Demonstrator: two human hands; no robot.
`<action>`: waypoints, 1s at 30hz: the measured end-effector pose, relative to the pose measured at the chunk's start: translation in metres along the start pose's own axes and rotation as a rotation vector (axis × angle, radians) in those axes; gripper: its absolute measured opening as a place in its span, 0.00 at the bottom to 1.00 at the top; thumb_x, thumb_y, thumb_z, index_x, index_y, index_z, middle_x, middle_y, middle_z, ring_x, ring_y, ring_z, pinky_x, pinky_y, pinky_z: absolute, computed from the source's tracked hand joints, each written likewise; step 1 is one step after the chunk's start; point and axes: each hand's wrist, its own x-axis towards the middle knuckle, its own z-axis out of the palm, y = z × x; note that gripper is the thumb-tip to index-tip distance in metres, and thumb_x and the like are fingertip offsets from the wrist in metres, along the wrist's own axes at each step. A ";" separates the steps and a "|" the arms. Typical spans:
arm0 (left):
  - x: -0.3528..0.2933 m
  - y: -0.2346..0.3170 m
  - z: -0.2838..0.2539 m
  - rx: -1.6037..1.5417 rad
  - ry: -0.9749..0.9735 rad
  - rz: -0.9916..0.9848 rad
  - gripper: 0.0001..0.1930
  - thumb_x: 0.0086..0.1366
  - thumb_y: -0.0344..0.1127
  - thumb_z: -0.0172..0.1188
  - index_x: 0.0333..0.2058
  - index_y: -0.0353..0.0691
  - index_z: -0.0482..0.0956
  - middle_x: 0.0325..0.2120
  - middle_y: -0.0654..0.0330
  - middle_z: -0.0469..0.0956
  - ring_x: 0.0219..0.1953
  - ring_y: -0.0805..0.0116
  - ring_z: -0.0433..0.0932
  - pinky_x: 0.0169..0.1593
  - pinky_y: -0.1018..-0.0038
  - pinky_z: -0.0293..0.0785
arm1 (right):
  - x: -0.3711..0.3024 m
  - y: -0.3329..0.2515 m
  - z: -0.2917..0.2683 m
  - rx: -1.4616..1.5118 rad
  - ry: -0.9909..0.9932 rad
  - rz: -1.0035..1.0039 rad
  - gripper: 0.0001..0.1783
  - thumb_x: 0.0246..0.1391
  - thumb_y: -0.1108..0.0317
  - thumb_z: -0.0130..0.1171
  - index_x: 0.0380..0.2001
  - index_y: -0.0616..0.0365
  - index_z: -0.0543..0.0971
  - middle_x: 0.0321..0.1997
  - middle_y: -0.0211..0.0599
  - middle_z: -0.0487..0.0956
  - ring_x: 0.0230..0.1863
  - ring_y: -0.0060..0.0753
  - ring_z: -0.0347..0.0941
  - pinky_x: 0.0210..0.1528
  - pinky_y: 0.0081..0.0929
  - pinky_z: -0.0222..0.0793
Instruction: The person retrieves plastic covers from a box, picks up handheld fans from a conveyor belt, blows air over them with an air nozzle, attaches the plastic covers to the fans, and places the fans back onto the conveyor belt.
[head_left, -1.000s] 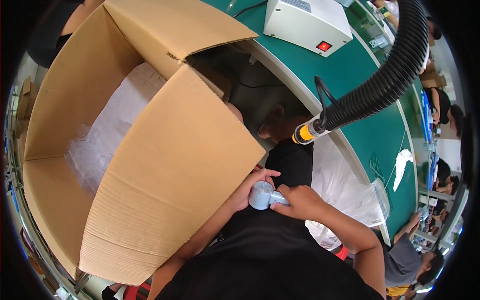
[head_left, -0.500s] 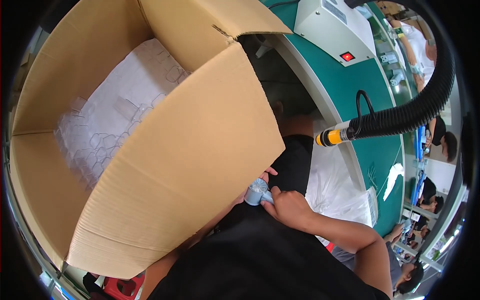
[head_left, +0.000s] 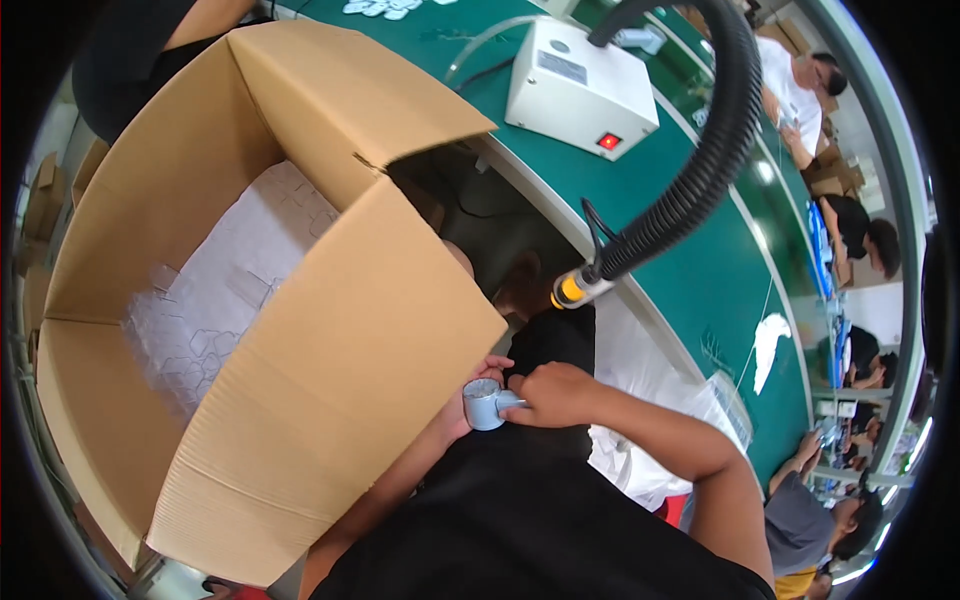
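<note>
I saw both hands meeting low in front of the body, just beside the near flap of the large open cardboard box (head_left: 300,330). The right hand (head_left: 555,393) was closed around the side handle of a small grey round part (head_left: 483,402), gripping it with bent fingers. The left hand (head_left: 470,395) was touching the same part from behind, but the part and the flap hid its fingers, so I could not tell if it was closed. Inside the box lay clear plastic trays (head_left: 220,310). A black corrugated hose (head_left: 700,170) with a yellow tip hung above the edge of the green table (head_left: 700,270), and a white machine box (head_left: 582,88) stood on this table.
</note>
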 end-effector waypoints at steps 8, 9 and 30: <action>-0.016 0.016 0.034 -0.008 -0.076 -0.082 0.32 0.71 0.59 0.34 0.51 0.32 0.70 0.24 0.56 0.75 0.29 0.66 0.76 0.38 0.74 0.73 | -0.086 0.047 -0.019 0.779 -0.174 -0.234 0.36 0.59 0.54 0.59 0.68 0.46 0.60 0.39 0.36 0.83 0.36 0.30 0.81 0.38 0.27 0.74; -0.013 0.015 0.035 0.007 -0.077 -0.095 0.32 0.71 0.59 0.34 0.51 0.32 0.70 0.24 0.56 0.75 0.29 0.66 0.76 0.38 0.74 0.73 | -0.088 0.050 -0.011 0.852 -0.140 -0.285 0.34 0.60 0.63 0.59 0.68 0.45 0.60 0.38 0.32 0.83 0.34 0.21 0.79 0.38 0.22 0.72; 0.003 0.005 0.043 -0.022 -0.132 -0.288 0.33 0.72 0.58 0.31 0.54 0.32 0.69 0.23 0.52 0.75 0.31 0.59 0.76 0.41 0.70 0.73 | -0.077 0.065 0.045 1.054 0.007 -0.580 0.25 0.59 0.69 0.58 0.60 0.47 0.72 0.33 0.28 0.79 0.29 0.19 0.74 0.33 0.20 0.68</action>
